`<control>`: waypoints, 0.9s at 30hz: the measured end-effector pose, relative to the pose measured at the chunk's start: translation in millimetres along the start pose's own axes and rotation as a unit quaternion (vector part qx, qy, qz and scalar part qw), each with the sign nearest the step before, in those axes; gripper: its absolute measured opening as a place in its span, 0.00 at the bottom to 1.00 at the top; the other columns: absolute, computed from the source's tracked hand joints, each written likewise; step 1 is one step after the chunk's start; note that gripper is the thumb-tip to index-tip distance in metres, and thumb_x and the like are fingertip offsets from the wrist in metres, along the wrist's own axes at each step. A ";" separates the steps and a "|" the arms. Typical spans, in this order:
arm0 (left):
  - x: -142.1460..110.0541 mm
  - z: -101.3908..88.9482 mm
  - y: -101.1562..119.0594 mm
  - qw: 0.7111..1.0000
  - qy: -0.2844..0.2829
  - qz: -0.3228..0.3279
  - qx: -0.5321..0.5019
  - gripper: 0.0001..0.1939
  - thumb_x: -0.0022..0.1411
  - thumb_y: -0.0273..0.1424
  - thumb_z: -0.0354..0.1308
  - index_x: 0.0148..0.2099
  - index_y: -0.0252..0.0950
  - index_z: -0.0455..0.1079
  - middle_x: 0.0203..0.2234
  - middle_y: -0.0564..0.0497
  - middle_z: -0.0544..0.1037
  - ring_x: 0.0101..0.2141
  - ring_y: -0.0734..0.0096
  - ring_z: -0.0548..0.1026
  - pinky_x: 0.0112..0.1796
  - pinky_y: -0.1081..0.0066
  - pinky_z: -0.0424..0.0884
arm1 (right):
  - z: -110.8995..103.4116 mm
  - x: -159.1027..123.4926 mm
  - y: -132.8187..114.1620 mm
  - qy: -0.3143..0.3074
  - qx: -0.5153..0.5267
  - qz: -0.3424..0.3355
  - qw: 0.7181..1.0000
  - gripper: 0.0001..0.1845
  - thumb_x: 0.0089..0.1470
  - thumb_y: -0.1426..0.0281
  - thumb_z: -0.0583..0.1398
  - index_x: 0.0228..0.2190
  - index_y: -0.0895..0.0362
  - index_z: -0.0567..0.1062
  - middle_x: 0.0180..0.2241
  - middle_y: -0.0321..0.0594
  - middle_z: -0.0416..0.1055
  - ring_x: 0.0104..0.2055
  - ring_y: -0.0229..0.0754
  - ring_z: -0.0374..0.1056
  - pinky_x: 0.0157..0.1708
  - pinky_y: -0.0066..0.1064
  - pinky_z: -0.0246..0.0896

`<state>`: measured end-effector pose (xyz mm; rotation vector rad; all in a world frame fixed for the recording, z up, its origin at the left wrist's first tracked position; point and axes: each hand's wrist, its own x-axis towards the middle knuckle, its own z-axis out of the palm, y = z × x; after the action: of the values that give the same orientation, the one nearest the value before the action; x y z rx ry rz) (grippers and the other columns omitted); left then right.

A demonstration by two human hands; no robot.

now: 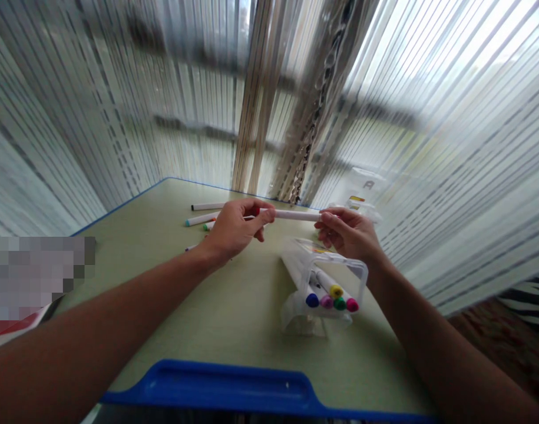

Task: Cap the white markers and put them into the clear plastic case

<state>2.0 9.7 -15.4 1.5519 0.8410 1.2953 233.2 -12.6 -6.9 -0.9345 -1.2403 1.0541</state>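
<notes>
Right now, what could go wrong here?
1. The held marker, pinched near its ends by left hand and right hand, might slip.
2. The clear case looks open at its near end; capped markers might slide out if bumped.
3. Loose markers beside the left hand might roll if brushed.

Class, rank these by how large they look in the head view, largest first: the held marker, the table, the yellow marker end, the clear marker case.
1. Table
2. Clear marker case
3. Held marker, its ends partly hidden by fingers
4. Yellow marker end
</notes>
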 end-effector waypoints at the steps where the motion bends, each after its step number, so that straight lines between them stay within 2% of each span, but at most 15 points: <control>1: 0.7 -0.2 -1.3 1.000 0.000 -0.003 -0.009 0.10 0.59 0.33 0.65 0.41 0.31 0.77 0.26 0.50 0.77 0.19 0.80 0.70 0.22 0.77 0.70 | -0.1 0.2 -0.2 0.003 0.001 0.004 1.000 0.16 0.41 0.62 0.74 0.29 0.57 0.78 0.23 0.36 0.78 0.19 0.32 0.70 0.14 0.20 0.59; 4: 2.6 -0.9 -4.8 1.000 0.001 -0.013 -0.026 0.11 0.60 0.33 0.63 0.42 0.31 0.76 0.30 0.48 0.80 0.19 0.81 0.70 0.22 0.76 0.71 | -0.2 0.4 -0.8 0.009 0.005 0.013 1.000 0.16 0.42 0.61 0.73 0.30 0.57 0.78 0.23 0.37 0.78 0.18 0.33 0.70 0.14 0.21 0.59; 12: 2.7 -0.2 -3.0 0.998 0.007 -0.034 -0.057 0.09 0.63 0.33 0.60 0.40 0.31 0.76 0.29 0.48 0.79 0.18 0.81 0.70 0.22 0.76 0.72 | -1.6 0.3 -1.1 -0.006 0.004 0.013 1.000 0.14 0.45 0.62 0.70 0.32 0.57 0.79 0.26 0.38 0.79 0.20 0.34 0.71 0.15 0.22 0.60; 17: 0.6 0.8 2.3 0.997 0.017 -0.034 -0.066 0.06 0.59 0.27 0.63 0.40 0.31 0.76 0.28 0.49 0.78 0.19 0.81 0.71 0.24 0.75 0.73 | -1.9 0.6 -0.6 -0.010 0.004 0.013 1.000 0.14 0.45 0.63 0.70 0.34 0.57 0.79 0.27 0.38 0.79 0.21 0.34 0.71 0.16 0.22 0.61; 22: -0.7 0.5 2.4 0.997 0.021 -0.034 -0.066 0.08 0.55 0.23 0.64 0.39 0.30 0.77 0.27 0.50 0.78 0.25 0.77 0.76 0.32 0.73 0.76 | -0.5 0.4 0.1 0.000 0.009 0.017 1.000 0.15 0.42 0.63 0.72 0.32 0.57 0.80 0.25 0.36 0.77 0.20 0.33 0.70 0.15 0.21 0.60; 27: -0.8 0.1 1.5 0.999 0.020 -0.013 -0.042 0.09 0.52 0.25 0.68 0.38 0.30 0.77 0.29 0.49 0.80 0.30 0.73 0.78 0.36 0.71 0.75 | -0.3 1.0 2.8 -0.006 -0.011 0.012 1.000 0.17 0.40 0.62 0.74 0.31 0.57 0.79 0.24 0.36 0.76 0.20 0.32 0.70 0.16 0.21 0.60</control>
<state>1.9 8.4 -14.3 1.4495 0.8195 1.3310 233.2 -10.9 -9.4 -0.9640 -1.2567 1.0686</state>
